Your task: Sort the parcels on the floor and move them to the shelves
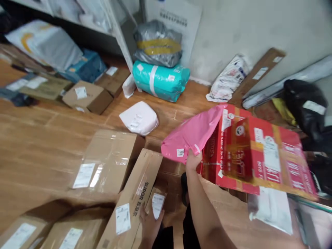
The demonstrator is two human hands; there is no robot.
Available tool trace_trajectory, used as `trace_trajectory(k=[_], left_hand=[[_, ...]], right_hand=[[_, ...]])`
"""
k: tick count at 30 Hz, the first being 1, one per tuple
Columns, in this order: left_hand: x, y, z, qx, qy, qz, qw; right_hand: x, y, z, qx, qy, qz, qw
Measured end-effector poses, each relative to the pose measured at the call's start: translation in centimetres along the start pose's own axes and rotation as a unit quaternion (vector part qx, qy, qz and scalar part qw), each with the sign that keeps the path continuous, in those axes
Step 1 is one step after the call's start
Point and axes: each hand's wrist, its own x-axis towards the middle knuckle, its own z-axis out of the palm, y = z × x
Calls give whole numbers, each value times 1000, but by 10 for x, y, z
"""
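Head view, stock listed left to right across a wood-grain floor (38, 138). Far left: bulky white plastic-wrapped parcel with yellow marking (49, 45), smooth-skinned, beside a blue box-shaped parcel (89, 67). Lower left corner: two brown cardboard cartons (75, 230), labelled white. Next, small tan cardboard box (86, 97), crisp-edged; nearer, broad tan cardboard carton (110, 159), with glossy clear tape. Alongside it, long narrow tan cardboard box printed SUPOR (137, 193), lying at a slant. Beyond, rounded white soft-wrapped package (140, 117).

Left hand (150, 221): fingers spread apart at the near end of a small brown cardboard box with white label (157, 199), just right of the SUPOR box; whether they grip it, cannot tell.

By the wall: crinkled grey plastic parcel banded in yellow tape (158, 41), set on a glossy teal plastic bundle (166, 81), roughly cylindrical.

Right hand (193, 160): fingers clamped on the lower edge of a pink glossy plastic mailer (193, 135), pliant, tapering to its upper right; it is held just left of the red printed cardboard cartons (280, 155), its tip overlapping them.

Behind: wrinkled white printed plastic bag (228, 79); slim brown cardboard box (261, 74), leaning. Far right: black plastic bag (304, 103), loosely rounded, white label.
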Motion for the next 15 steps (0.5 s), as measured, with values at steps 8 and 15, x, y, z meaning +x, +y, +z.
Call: trace_trajectory(k=[8, 15], left_hand=[[-49, -28, 2, 73, -75, 57, 993], [-91, -82, 17, 139, -166, -192, 957]], right_hand=[[3, 26, -150, -210, -79, 10, 975], [-38, 72, -209, -280, -123, 99, 947]])
